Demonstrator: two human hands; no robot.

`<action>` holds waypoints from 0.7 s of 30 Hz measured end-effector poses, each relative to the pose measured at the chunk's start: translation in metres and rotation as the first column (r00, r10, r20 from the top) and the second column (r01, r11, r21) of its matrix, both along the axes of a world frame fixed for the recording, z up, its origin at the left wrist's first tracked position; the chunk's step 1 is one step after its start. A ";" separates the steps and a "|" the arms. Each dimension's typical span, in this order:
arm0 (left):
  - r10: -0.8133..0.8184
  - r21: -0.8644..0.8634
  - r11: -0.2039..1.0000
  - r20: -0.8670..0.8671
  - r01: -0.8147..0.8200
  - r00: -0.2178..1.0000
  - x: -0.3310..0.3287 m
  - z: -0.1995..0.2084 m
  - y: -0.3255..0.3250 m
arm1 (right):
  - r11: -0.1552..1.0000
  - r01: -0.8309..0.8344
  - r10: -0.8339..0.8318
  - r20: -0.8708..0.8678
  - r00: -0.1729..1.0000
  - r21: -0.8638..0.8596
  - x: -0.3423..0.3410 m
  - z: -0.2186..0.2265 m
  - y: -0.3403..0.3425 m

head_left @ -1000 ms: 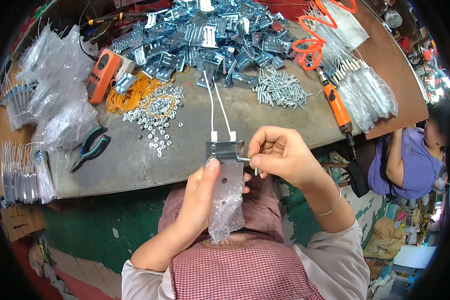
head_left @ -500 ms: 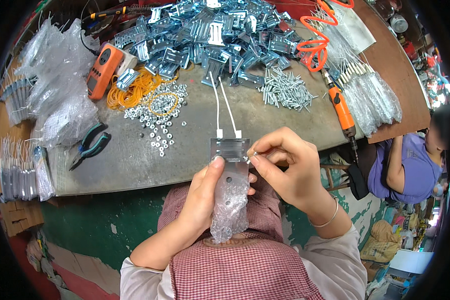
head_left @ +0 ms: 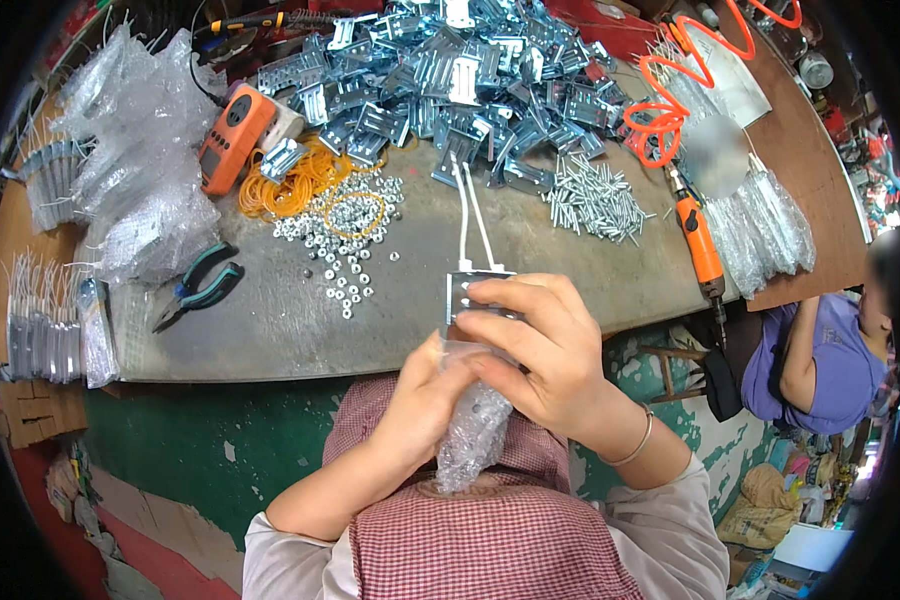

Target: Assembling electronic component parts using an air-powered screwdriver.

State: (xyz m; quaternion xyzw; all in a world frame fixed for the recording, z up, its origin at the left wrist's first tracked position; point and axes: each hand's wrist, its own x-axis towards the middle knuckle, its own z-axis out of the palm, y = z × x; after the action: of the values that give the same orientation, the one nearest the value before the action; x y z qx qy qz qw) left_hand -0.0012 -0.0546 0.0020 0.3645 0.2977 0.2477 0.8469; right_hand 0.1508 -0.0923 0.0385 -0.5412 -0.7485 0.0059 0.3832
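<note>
A flat metal plate (head_left: 454,292) with two white leads stands between my hands at the table's front edge, its leads pointing away from me. Clear bubble wrap (head_left: 473,435) covers its near end. My left hand (head_left: 410,405) is closed on the wrapped part from the left, thumb on top. From the right, my right hand (head_left: 545,345) lies over the plate's far end, fingers bent across its face and thumb near my left thumb. Those fingers hide most of the plate; whether a small screw is under them I cannot tell.
Blue-silver metal brackets (head_left: 440,75) are heaped at the back. Before them lie nuts (head_left: 342,275), orange rubber bands (head_left: 305,175) and screws (head_left: 595,200). Pliers (head_left: 202,285) lie left; an orange power screwdriver (head_left: 698,240) on a coiled hose lies right. Bubble-wrapped pieces (head_left: 135,180) and a co-worker (head_left: 820,355) flank the table.
My right hand has moved from pinching a small metal part at the plate's right edge to lying across its face. The view has shifted, so the table's things sit further right.
</note>
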 end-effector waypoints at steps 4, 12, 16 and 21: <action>0.030 0.214 0.977 -0.020 -0.026 0.999 -0.003 0.014 0.021 | 0.984 -0.053 0.024 -0.173 0.985 -0.168 -0.002 -0.014 -0.003; 0.059 0.716 0.540 -0.557 0.443 0.829 0.003 0.039 0.095 | 0.936 -0.001 -0.211 -0.565 0.798 -0.352 0.005 -0.051 -0.003; 0.766 0.900 -0.114 -0.190 0.421 0.614 0.032 0.035 0.197 | 0.954 0.095 -0.206 -0.394 0.896 -0.285 0.002 -0.040 -0.005; 0.796 0.869 -0.037 -0.273 0.494 0.540 0.036 -0.023 0.267 | 0.979 0.096 -0.163 -0.407 0.899 -0.178 -0.006 -0.069 0.000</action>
State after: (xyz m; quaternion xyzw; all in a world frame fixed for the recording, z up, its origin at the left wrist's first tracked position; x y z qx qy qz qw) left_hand 0.0351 0.2125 -0.0211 0.8577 0.4209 0.2952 0.0128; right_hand 0.1451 -0.0927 -0.0305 -0.6038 -0.6082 0.1541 0.4917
